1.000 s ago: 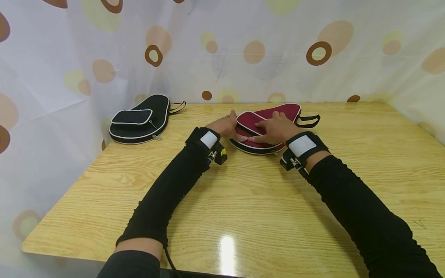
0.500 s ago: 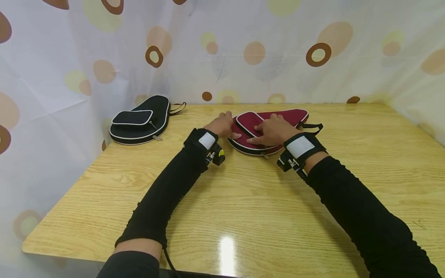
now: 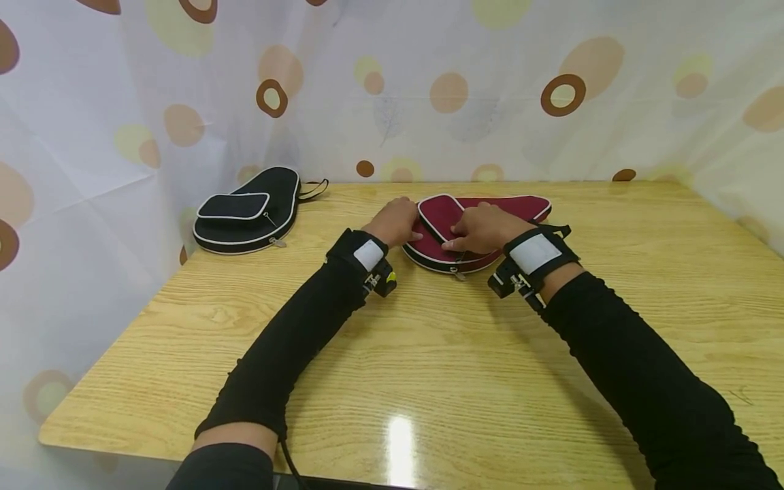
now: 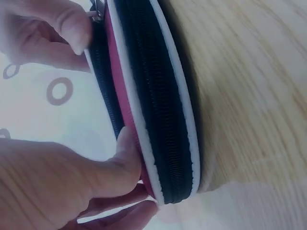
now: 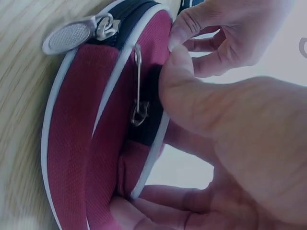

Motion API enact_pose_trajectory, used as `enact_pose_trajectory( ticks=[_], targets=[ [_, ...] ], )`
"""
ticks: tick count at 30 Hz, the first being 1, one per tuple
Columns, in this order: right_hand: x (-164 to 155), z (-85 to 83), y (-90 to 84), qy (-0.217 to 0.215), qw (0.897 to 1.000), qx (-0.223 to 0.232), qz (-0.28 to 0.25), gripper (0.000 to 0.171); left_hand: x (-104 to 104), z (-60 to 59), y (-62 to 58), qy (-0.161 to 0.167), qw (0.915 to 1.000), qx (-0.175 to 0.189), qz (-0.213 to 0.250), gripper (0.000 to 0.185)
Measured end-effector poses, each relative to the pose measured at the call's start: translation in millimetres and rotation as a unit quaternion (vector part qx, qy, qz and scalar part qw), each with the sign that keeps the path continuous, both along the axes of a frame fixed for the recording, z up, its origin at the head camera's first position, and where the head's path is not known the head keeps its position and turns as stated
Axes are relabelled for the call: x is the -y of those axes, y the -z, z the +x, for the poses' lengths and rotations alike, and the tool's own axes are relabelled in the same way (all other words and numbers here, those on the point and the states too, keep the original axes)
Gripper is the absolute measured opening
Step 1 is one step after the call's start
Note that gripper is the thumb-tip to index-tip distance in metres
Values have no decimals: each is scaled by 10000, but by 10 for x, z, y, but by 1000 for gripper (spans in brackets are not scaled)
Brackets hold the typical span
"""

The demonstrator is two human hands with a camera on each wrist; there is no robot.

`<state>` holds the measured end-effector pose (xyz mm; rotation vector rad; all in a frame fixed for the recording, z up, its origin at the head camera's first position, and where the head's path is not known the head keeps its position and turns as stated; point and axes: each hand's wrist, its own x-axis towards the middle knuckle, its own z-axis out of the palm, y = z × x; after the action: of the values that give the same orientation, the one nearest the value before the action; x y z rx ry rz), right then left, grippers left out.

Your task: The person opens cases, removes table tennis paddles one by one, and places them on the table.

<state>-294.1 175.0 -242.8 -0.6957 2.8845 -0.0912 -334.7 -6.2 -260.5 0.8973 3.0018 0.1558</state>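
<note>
1. Where the wooden bench [image 3: 465, 354] runs toward the far curtain, a maroon paddle case [image 3: 490, 206] with white piping is laid flat, slightly right of centre.
2. The case's near-left rounded end is held by the left hand [image 3: 395, 221]; in the left wrist view, the thumb and fingers [image 4: 128, 143] are seen curled against the piped edge and the black zipper band.
3. The front pocket of the case is gripped by the right hand [image 3: 484, 228], whose fingers [image 5: 144, 201] are curled under the pocket's rim while the thumb is pressed on top.
4. A small zipper pull [image 5: 138, 86] is seen hanging on the pocket just beside that thumb, and a larger oval pull [image 5: 67, 37] is laid on the bench at the case's near edge.
5. A black strap loop [image 3: 554, 230] is seen at the case's right end, behind the right wrist.
6. A black paddle case [image 3: 248, 211] is laid well apart, at the far left of the bench.
</note>
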Motion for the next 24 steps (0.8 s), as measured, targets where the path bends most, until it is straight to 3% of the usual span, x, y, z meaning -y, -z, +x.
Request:
enact_pose_trajectory(
  ticks=[6,11,16,24],
  targets=[
    [31,28,13,100,9999,-113,-40,39,4,55,-37,99,9976,633,279,45],
    [43,38,32,200,9996,-117,-185,39,-38,102,-79,62,9952,957,209,65],
    [67,42,37,349,9989,-89,-294,40,-54,131,-90,-86,9938,1091,210,71],
    [120,62,42,581,9976,-94,-353,40,-18,94,-71,76,9941,1058,240,69]
  ],
)
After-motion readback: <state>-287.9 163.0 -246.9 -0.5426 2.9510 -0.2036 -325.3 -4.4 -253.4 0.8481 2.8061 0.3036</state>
